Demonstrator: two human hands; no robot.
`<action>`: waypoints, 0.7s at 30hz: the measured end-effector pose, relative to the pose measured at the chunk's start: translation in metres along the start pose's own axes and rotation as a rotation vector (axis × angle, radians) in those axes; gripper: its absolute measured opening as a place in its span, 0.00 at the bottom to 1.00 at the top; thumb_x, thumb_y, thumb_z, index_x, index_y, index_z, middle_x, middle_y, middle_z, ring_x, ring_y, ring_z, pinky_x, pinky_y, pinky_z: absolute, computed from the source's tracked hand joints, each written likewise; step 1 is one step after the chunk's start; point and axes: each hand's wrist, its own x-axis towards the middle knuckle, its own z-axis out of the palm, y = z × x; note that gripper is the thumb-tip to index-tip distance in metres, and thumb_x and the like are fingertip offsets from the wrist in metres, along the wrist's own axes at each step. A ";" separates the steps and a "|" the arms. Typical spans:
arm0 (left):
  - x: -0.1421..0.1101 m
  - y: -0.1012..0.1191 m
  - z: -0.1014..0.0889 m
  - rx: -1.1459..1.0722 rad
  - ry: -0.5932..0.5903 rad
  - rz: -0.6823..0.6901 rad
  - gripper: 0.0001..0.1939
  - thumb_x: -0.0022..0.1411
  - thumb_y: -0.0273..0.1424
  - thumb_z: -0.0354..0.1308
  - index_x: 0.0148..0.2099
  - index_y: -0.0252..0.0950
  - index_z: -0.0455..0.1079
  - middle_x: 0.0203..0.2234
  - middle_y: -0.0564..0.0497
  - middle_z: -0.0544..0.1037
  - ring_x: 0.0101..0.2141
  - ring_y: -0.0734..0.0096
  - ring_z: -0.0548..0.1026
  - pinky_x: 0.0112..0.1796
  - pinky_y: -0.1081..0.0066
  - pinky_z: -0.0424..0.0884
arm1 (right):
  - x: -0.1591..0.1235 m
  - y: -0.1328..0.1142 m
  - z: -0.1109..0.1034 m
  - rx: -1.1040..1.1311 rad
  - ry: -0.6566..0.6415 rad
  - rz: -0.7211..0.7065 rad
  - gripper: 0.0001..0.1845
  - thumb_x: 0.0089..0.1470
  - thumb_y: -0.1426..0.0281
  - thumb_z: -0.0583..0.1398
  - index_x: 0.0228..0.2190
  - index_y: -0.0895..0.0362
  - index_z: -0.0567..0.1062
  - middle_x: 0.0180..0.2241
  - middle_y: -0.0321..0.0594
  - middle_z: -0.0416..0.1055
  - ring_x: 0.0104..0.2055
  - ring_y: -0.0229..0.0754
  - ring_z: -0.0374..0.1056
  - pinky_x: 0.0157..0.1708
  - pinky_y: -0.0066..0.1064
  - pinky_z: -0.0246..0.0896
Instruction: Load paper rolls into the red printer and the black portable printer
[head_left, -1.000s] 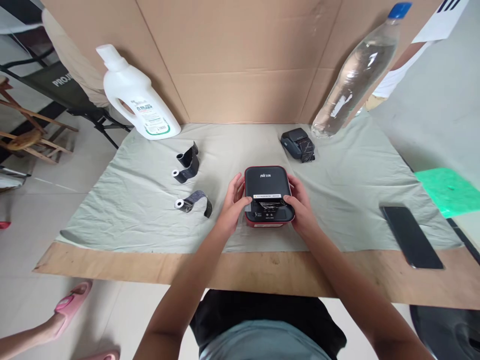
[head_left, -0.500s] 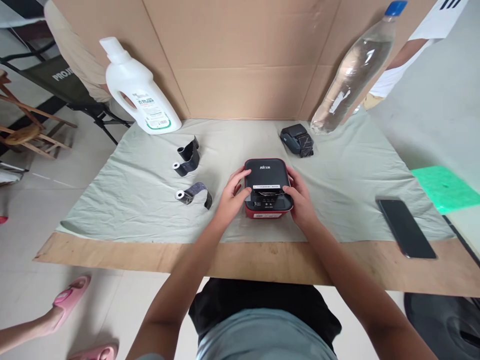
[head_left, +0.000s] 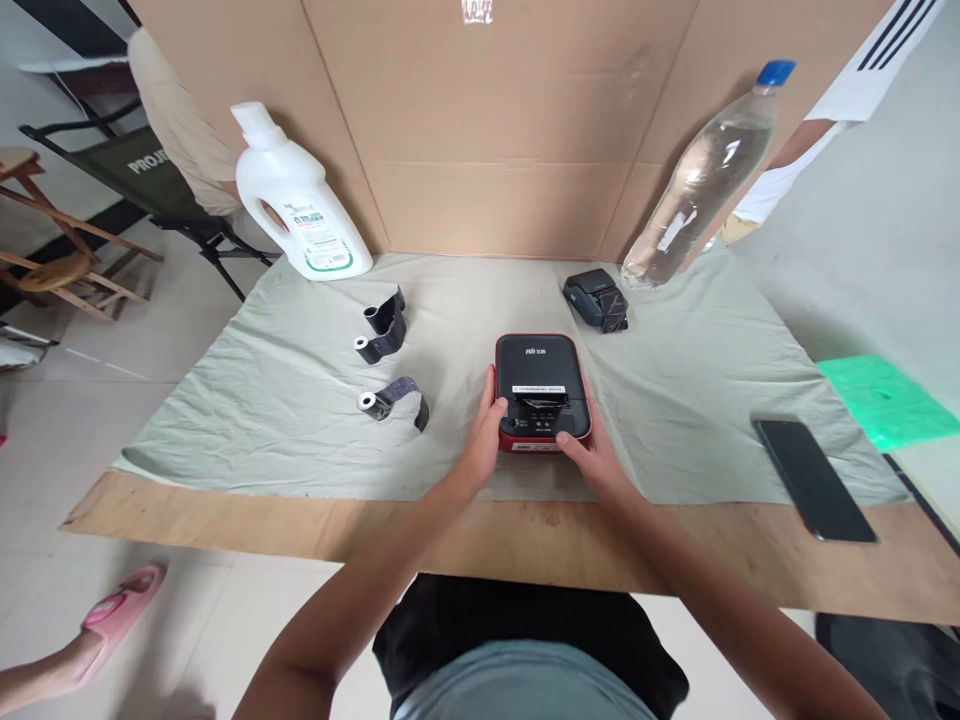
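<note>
A small black and red label printer [head_left: 538,365] stands in front of me on the cloth, its lid down and dark film showing at the slot. My left hand [head_left: 484,430] grips its left side, thumb at the top edge. On the right side, my right hand [head_left: 592,448] holds it, with the thumb on the front right corner of the top. To the left lie two dark rolls of film, a nearer roll [head_left: 375,404] and a farther roll [head_left: 367,348], both with loose ends curling out. Behind the printer sits a smaller dark portable printer [head_left: 596,300] with black film at its front.
A white detergent bottle [head_left: 300,205] and a clear water bottle [head_left: 709,180] stand before the cardboard panel [head_left: 495,205]. A phone [head_left: 814,480] lies at the right, near a green sheet [head_left: 889,400]. People are partly visible behind the panel and at lower left.
My left fingers have slid off the lid down to the printer's left side. My right thumb has moved toward its front corner. The lid's slot looks the same; the view has shifted slightly.
</note>
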 end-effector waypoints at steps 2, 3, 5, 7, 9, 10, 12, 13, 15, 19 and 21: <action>-0.002 0.002 0.006 0.012 -0.001 0.042 0.31 0.71 0.40 0.52 0.74 0.51 0.52 0.73 0.64 0.50 0.74 0.67 0.44 0.72 0.66 0.44 | -0.001 0.001 0.001 -0.021 -0.003 0.010 0.52 0.54 0.56 0.69 0.71 0.38 0.49 0.74 0.30 0.44 0.76 0.52 0.42 0.74 0.57 0.38; -0.002 0.005 0.009 0.021 -0.005 0.059 0.32 0.71 0.39 0.52 0.74 0.51 0.51 0.73 0.64 0.50 0.74 0.68 0.44 0.72 0.67 0.43 | 0.000 0.001 0.001 -0.028 0.001 0.005 0.54 0.53 0.56 0.70 0.71 0.37 0.47 0.74 0.30 0.43 0.76 0.52 0.42 0.73 0.58 0.38; -0.004 0.010 0.013 0.023 -0.006 0.077 0.32 0.71 0.38 0.52 0.74 0.52 0.52 0.73 0.64 0.51 0.74 0.67 0.44 0.72 0.66 0.44 | 0.002 0.000 0.003 -0.043 0.000 -0.032 0.56 0.52 0.58 0.71 0.71 0.36 0.47 0.74 0.30 0.45 0.76 0.52 0.42 0.73 0.58 0.40; -0.005 0.015 0.016 0.005 0.006 0.076 0.32 0.70 0.37 0.52 0.73 0.52 0.53 0.73 0.63 0.52 0.73 0.65 0.46 0.72 0.64 0.45 | 0.005 -0.003 0.006 -0.044 0.003 -0.073 0.55 0.52 0.58 0.71 0.71 0.38 0.48 0.73 0.33 0.48 0.75 0.53 0.44 0.72 0.57 0.44; -0.002 0.019 0.018 -0.016 0.009 0.078 0.32 0.70 0.36 0.51 0.73 0.51 0.53 0.73 0.63 0.52 0.73 0.65 0.48 0.72 0.64 0.47 | 0.009 -0.008 0.009 -0.045 0.022 -0.086 0.54 0.52 0.58 0.70 0.71 0.40 0.49 0.72 0.36 0.50 0.74 0.54 0.47 0.72 0.56 0.46; 0.002 0.021 0.019 -0.022 0.005 0.091 0.31 0.70 0.36 0.51 0.73 0.50 0.53 0.73 0.62 0.53 0.73 0.65 0.48 0.72 0.64 0.47 | 0.013 -0.010 0.010 -0.051 0.036 -0.089 0.54 0.52 0.58 0.70 0.71 0.41 0.49 0.72 0.37 0.50 0.74 0.55 0.47 0.72 0.56 0.45; 0.019 0.027 0.021 -0.027 0.000 0.140 0.31 0.69 0.35 0.52 0.72 0.50 0.56 0.72 0.62 0.56 0.73 0.65 0.49 0.72 0.64 0.46 | 0.029 -0.015 0.010 -0.065 0.052 -0.113 0.54 0.51 0.58 0.71 0.70 0.41 0.50 0.73 0.37 0.49 0.74 0.56 0.47 0.73 0.54 0.44; 0.032 0.032 0.023 -0.029 0.003 0.176 0.30 0.68 0.34 0.52 0.71 0.49 0.58 0.71 0.62 0.57 0.73 0.65 0.49 0.71 0.65 0.45 | 0.042 -0.017 0.010 -0.067 0.052 -0.137 0.55 0.50 0.58 0.71 0.70 0.41 0.51 0.72 0.37 0.50 0.74 0.56 0.47 0.73 0.53 0.44; 0.069 0.043 0.027 -0.047 0.027 0.242 0.30 0.66 0.32 0.52 0.70 0.47 0.62 0.71 0.61 0.59 0.72 0.64 0.51 0.71 0.65 0.45 | 0.078 -0.020 0.007 -0.067 0.050 -0.189 0.55 0.50 0.58 0.72 0.70 0.42 0.51 0.72 0.37 0.52 0.73 0.56 0.49 0.72 0.52 0.44; 0.162 0.062 0.034 -0.133 0.064 0.297 0.31 0.62 0.29 0.51 0.67 0.40 0.66 0.66 0.57 0.67 0.70 0.62 0.58 0.69 0.66 0.52 | 0.171 -0.015 0.002 -0.077 0.115 -0.231 0.63 0.42 0.53 0.74 0.71 0.47 0.51 0.71 0.41 0.53 0.73 0.54 0.50 0.72 0.49 0.44; 0.202 0.064 0.033 -0.186 0.055 0.270 0.31 0.61 0.29 0.51 0.66 0.39 0.66 0.64 0.55 0.71 0.67 0.62 0.64 0.67 0.65 0.56 | 0.210 -0.006 0.003 -0.065 0.110 -0.218 0.68 0.39 0.51 0.74 0.72 0.51 0.47 0.70 0.46 0.55 0.72 0.54 0.52 0.72 0.49 0.45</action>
